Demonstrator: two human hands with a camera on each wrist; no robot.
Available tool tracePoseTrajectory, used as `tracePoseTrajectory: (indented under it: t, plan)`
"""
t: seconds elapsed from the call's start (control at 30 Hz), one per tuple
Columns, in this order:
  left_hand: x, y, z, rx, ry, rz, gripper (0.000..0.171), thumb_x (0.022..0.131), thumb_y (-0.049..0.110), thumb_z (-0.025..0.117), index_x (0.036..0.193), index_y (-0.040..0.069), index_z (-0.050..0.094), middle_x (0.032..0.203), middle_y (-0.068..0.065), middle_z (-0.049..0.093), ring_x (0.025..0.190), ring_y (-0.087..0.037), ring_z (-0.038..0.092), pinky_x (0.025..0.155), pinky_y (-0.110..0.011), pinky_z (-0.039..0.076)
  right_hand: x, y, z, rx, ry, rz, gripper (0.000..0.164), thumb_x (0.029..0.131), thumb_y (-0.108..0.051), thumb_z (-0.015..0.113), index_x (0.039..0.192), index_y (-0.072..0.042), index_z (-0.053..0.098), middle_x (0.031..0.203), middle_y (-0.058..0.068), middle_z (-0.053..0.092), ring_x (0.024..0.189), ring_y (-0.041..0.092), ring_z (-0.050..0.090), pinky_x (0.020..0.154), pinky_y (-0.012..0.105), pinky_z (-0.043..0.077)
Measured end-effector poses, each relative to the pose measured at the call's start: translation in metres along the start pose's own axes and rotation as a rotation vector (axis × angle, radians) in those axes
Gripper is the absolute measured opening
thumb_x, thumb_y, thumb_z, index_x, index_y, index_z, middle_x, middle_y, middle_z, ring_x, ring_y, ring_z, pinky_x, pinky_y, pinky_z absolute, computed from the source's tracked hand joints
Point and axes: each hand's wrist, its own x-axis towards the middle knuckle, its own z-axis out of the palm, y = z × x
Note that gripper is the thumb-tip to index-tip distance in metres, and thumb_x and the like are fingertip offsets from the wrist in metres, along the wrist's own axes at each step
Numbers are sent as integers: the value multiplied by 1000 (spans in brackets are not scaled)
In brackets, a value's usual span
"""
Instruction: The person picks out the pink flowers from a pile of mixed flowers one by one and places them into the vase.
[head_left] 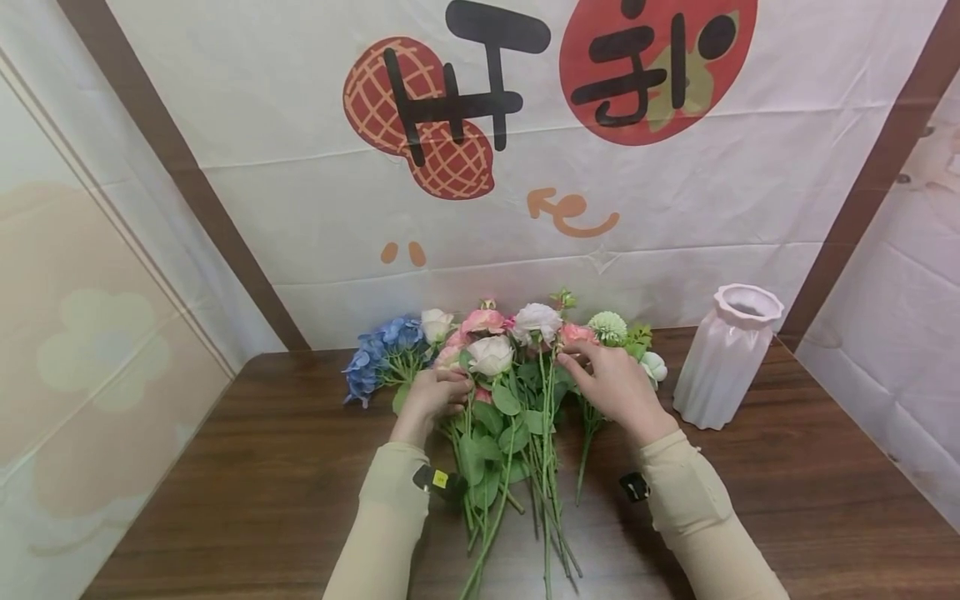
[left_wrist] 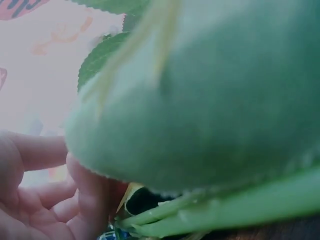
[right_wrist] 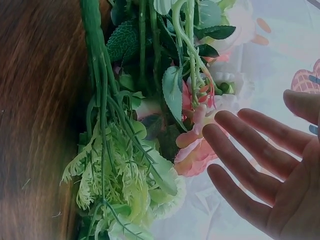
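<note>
Makeshift booth-like corner; printed fabric walls (head_left: 300,208), brown strips (head_left: 877,175), wood-grain tabletop (head_left: 795,508)

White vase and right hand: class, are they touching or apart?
Apart: the head view shows the wooden table in a gap between the white vase and the right hand.

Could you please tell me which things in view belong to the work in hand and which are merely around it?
Likely belonging:
white rose, near the left hand
coral flower, by the right hand
green stems
blue flowers
white vase, standing apart

Merely around:
wooden table
printed backdrop
black wrist devices
</note>
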Motion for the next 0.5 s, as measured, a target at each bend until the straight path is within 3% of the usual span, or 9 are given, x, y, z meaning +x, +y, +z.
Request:
tracePoseTrajectory:
  t: [0.27,0.5]
  plan:
    - [-5,8,-3,-71,63,27,28,85,-1,66,112,-7,65,109,-18,64,66,-10,64,67,-24,56,0,-1,0,8,-9,4,45,95,-52,47,119,-19,65,97,10,71,80,26,67,61,44,50]
    - [-10,14,-5,-76,108,70,29,82,-2,66,111,-7,66,122,-18,60,64,-8,64,65,-23,55,1,-1,1,16,-25,10,37,95,-43,53,119,-19,65,100,10,71,84,27,68,65,45,51]
